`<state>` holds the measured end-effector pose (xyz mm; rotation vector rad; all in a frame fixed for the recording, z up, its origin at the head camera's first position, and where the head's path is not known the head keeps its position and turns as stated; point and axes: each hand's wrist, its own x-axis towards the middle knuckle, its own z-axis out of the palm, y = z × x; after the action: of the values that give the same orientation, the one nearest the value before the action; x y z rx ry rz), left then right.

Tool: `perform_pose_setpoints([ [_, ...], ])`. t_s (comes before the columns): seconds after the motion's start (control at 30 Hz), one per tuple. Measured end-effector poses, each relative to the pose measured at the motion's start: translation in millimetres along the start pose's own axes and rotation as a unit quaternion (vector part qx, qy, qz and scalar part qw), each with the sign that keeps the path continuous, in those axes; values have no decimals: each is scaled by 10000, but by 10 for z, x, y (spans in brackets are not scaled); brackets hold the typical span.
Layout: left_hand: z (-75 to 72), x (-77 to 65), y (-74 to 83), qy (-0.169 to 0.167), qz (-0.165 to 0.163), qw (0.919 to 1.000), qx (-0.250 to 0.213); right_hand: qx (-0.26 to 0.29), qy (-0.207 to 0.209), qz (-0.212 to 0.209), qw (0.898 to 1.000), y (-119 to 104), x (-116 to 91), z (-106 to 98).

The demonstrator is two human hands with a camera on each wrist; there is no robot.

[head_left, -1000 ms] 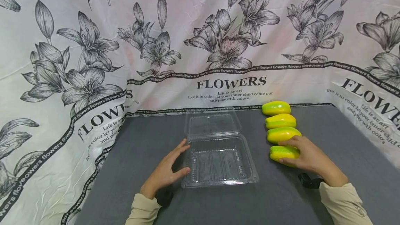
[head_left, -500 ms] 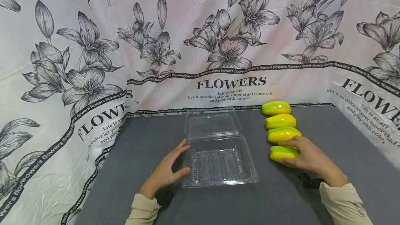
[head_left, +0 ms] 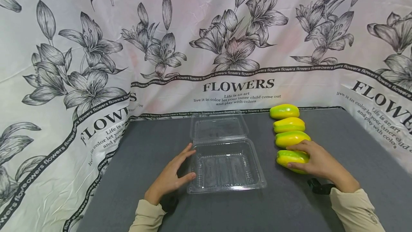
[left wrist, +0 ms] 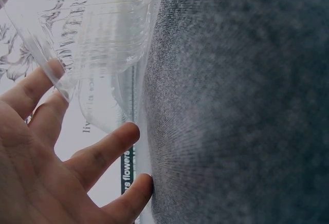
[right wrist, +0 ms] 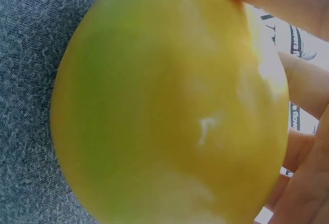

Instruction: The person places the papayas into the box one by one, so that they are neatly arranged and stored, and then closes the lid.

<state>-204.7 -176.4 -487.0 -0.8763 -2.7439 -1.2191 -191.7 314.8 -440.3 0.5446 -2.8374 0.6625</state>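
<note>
My right hand (head_left: 317, 160) grips the nearest yellow-green papaya (head_left: 289, 157) with thumb on the near side and fingers over the far side. In the right wrist view that papaya (right wrist: 169, 106) fills most of the picture, with the fingers curving along its side. At the left edge of a clear plastic clamshell box (head_left: 225, 185), my left hand (head_left: 170, 178) has its fingers spread and extended. The left wrist view shows the left hand's fingers (left wrist: 108, 152) at the box wall (left wrist: 113, 34). The box lies with its lid (head_left: 219, 128) folded back, and nothing is inside.
Beyond the held papaya, three more papayas lie in a column: the closest (head_left: 288, 139), a middle one (head_left: 288, 125) and the farthest (head_left: 284, 111). They rest on a grey tabletop (head_left: 145, 146). A flower-printed cloth (head_left: 173, 96) hangs behind the table and along both sides.
The held papaya has shifted very slightly to the left, and the right hand and sleeve have moved a little. The left hand and the box stay where they were.
</note>
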Motion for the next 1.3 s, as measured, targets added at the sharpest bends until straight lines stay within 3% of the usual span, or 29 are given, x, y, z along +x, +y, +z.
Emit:
perform_pose_setpoints([
  [0.43, 1, -8, 0, -56, -128, 9999, -4, 157, 96, -25, 9998, -58, 18, -2],
  [1.3, 1, -8, 8, -76, -103, 9999, -56, 373, 714, -5, 9968, -130, 31, -7],
])
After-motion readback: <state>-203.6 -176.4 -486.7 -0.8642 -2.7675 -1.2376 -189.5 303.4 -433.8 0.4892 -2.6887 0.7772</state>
